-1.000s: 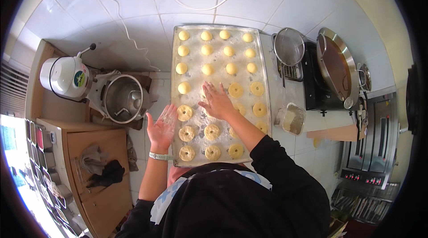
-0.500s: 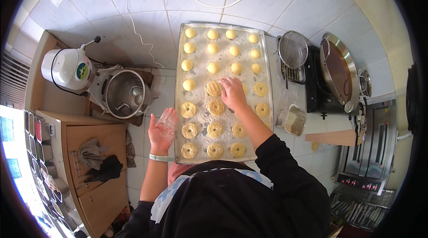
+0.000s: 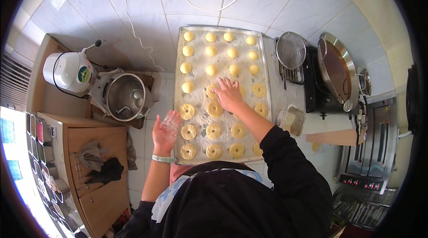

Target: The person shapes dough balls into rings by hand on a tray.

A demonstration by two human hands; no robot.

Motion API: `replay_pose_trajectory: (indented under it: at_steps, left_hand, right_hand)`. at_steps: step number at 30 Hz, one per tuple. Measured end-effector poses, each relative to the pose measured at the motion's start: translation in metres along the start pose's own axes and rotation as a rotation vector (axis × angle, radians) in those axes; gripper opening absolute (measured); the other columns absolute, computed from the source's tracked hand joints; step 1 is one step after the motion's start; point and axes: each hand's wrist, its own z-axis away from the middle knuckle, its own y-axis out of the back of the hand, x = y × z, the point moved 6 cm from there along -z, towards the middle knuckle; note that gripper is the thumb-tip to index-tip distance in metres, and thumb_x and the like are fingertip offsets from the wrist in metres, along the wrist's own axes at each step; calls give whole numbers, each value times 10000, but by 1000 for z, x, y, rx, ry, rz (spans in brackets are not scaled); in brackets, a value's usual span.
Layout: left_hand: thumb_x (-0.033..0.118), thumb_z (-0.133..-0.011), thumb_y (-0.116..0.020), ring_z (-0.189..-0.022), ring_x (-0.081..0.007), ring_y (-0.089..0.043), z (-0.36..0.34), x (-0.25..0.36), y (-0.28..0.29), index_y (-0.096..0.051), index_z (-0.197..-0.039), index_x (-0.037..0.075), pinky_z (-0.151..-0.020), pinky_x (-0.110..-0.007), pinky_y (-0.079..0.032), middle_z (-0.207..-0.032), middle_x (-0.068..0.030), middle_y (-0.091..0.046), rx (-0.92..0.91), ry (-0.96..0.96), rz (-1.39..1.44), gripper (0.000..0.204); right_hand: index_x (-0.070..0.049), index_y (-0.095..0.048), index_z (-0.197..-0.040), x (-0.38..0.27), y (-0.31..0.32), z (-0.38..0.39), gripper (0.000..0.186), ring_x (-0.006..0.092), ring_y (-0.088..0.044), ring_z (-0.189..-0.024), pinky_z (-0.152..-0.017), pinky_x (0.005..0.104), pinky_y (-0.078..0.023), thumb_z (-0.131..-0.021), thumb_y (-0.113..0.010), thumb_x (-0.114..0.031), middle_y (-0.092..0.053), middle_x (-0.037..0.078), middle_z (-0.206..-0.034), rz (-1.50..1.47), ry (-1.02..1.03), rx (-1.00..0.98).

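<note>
A large floured metal baking tray [image 3: 199, 104] lies in front of me. Round dough balls [image 3: 211, 69] fill its far rows. Nearer to me are flattened dough rings [image 3: 213, 131] with a hole in the middle. My right hand [image 3: 228, 95] is over a flattened dough piece [image 3: 211, 91] in the second column, its thumb or a finger touching the piece and the other fingers stretched forward. The hand hides part of that piece. Off the tray's left edge my left hand [image 3: 166, 129] is held palm up, fingers spread, dusted with flour and holding nothing.
At left stands a white stand mixer [image 3: 67, 72] with a metal bowl [image 3: 126, 97]. On the right are a wire-mesh strainer [image 3: 290, 51], a wide pan of brown liquid [image 3: 335, 68] on a black stove, a small plastic tub [image 3: 294, 121] and a steel oven [image 3: 372, 144].
My right hand has shifted from the right edge of the dough piece to over it, and the fingers have spread. The left hand has barely moved.
</note>
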Motion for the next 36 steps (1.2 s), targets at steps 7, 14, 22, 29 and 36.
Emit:
replay_pose_trajectory:
  at_steps: [7,14,22,29,36]
  left_hand:
    - [329,-921,-456,-1170,-302,-470,-2,-41,-22,-390,-1256,-73,-1017,-394,-363,-1256,-193,-486,-41,114,-226,527]
    - [260,-862,-610,-1053,-241,-552,-24,-83,-32,-469,-1165,-110,-949,-335,-425,-1137,-193,-553,0,67,-629,498]
    - [102,-859,-605,-764,-125,-605,-12,-106,-53,-593,-971,-53,-709,-247,-500,-871,-71,-634,-78,-125,-689,192]
    - [154,-906,-538,-753,-97,-587,-2,-121,-78,-598,-979,3,-682,-218,-465,-879,-29,-633,-240,-56,-706,178]
    - [164,-876,-594,-856,-114,-598,25,-137,-102,-590,-1049,-45,-774,-243,-461,-951,-77,-642,-414,-79,-984,271]
  right_hand:
    - [-93,-589,-1117,1,-35,-5,321,247,-339,-1201,-926,485,-271,-850,-529,-260,-407,104,-1276,197,61,59]
    - [-24,-536,-1058,-18,-11,14,373,277,-414,-1129,-934,447,-297,-816,-568,-307,-462,111,-1169,-501,-78,-108]
    - [-31,-539,-1007,-58,66,86,306,286,-423,-1126,-918,440,-277,-761,-614,-198,-467,130,-1159,-277,34,425]
    - [-34,-541,-1029,-51,91,116,288,302,-440,-1138,-915,442,-319,-773,-611,-145,-453,162,-1239,-336,5,522]
    - [0,-527,-1074,-10,72,122,224,144,-612,-869,-772,257,-486,-854,-559,-23,-620,117,-985,-1310,-294,343]
